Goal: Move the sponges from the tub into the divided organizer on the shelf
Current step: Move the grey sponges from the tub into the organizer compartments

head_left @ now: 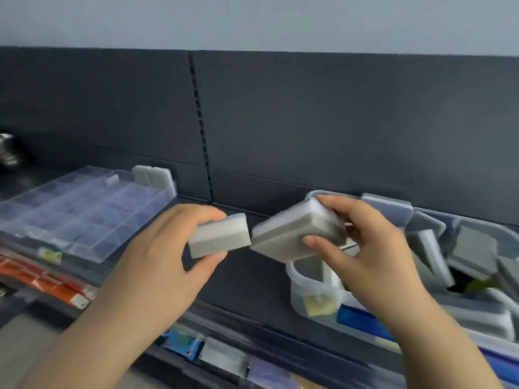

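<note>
My left hand [165, 248] pinches a small grey-and-white sponge [220, 235] between thumb and fingers, above the dark shelf. Just to its right, my right hand [362, 245] grips a stack of grey-and-white sponges [292, 234], nearly touching the left one. The clear tub [311, 290] stands at the right with several more grey sponges [429, 248] piled inside. At the left lies the clear divided organizer [84, 211]; two sponges [151, 175] stand upright in its far right corner compartment.
The dark shelf back panel [280, 122] rises behind everything. Orange packets [42, 279] sit under the organizer's front edge. Blue and grey packaged items [196, 349] hang along the shelf below. A shiny metal object [8, 150] shows at the far left.
</note>
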`<state>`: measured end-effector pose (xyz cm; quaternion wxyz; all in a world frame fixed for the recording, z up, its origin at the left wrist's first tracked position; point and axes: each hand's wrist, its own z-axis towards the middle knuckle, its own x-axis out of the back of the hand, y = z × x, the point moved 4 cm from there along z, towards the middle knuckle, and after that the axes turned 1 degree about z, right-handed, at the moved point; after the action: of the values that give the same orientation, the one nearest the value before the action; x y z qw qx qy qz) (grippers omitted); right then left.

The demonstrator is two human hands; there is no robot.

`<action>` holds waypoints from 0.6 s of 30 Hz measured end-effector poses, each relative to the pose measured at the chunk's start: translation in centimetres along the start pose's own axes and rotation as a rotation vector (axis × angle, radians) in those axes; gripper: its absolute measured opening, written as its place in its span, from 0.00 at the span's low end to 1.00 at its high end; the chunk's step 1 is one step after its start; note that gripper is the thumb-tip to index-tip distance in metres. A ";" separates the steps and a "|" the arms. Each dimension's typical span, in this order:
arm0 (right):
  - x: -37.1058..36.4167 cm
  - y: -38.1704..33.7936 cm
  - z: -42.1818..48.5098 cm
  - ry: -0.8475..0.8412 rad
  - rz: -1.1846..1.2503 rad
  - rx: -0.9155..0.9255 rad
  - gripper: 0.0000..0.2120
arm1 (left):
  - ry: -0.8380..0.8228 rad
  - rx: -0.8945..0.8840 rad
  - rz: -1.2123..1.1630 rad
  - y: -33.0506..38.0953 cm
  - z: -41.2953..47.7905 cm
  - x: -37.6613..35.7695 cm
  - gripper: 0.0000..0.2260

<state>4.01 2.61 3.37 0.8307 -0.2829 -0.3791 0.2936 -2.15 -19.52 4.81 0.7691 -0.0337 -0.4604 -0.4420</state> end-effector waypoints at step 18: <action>-29.1 -11.4 -2.1 -0.304 0.143 0.096 0.26 | 0.219 0.415 0.021 -24.2 -16.8 13.5 0.23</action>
<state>-6.89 -25.95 -3.36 0.7534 -0.2217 -0.4648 0.4089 -5.50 -50.68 -3.45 0.8095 0.1685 -0.4547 -0.3310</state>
